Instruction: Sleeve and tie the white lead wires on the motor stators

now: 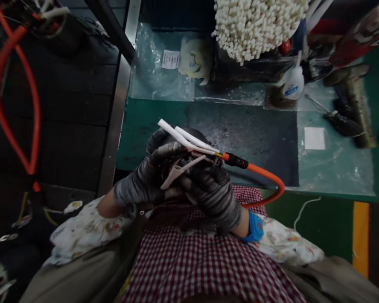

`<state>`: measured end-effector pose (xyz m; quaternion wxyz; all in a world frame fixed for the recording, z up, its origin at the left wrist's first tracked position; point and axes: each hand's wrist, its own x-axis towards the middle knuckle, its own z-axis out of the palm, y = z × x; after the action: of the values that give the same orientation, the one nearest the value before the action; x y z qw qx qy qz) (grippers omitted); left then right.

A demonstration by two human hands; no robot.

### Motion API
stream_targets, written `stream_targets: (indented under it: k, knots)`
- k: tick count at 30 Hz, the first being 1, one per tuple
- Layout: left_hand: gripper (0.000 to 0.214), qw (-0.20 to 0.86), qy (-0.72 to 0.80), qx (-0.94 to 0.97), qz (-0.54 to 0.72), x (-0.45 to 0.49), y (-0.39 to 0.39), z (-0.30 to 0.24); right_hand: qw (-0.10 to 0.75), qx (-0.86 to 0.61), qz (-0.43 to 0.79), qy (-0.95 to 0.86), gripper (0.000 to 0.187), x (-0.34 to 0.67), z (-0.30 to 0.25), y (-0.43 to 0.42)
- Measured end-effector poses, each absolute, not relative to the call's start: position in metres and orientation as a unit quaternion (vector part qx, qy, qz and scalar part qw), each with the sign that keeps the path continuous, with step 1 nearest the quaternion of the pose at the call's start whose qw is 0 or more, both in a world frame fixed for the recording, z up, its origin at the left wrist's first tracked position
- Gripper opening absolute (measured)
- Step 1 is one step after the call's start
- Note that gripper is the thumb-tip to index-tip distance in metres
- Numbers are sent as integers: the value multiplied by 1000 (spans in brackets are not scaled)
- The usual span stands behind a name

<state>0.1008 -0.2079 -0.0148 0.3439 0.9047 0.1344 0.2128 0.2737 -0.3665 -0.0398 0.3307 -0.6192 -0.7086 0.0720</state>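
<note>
Both my hands wear grey gloves with dark palms and meet at the near edge of the bench. My left hand (142, 176) curls round a dark, roundish part, most of which the fingers hide. From the other side my right hand (213, 193) closes on the same dark part, its fingertips tucked in among the leads. White sleeves (177, 134) cover wires that lie across the top of it. They run to an orange cable (268, 172) with a black collar, which bends round beside my right wrist. A pale flat sleeve (172, 176) sticks out between my hands.
Beyond my hands lies a dark mat (255, 134) on the green bench. A bundle of white tubes (259, 25), a small squeeze bottle (293, 84), a hammer (353, 101) and a screwdriver (341, 120) are farther back. Another orange cable (34, 105) hangs at left.
</note>
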Motion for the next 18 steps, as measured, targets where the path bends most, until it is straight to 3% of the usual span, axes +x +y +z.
stream_targets:
  k: [9,14,18]
  knots:
    - [72,346,132,906,205,102,-207,-10,347,-595,-18,-724,30,286,-31,-363]
    - [81,356,154,901,194,101,-211,-14,326,-611,-1,-721,31,280,-32,-364]
    - [75,352,164,897,213,103,-219,-10,319,-632,17,-706,32,275,-37,-367]
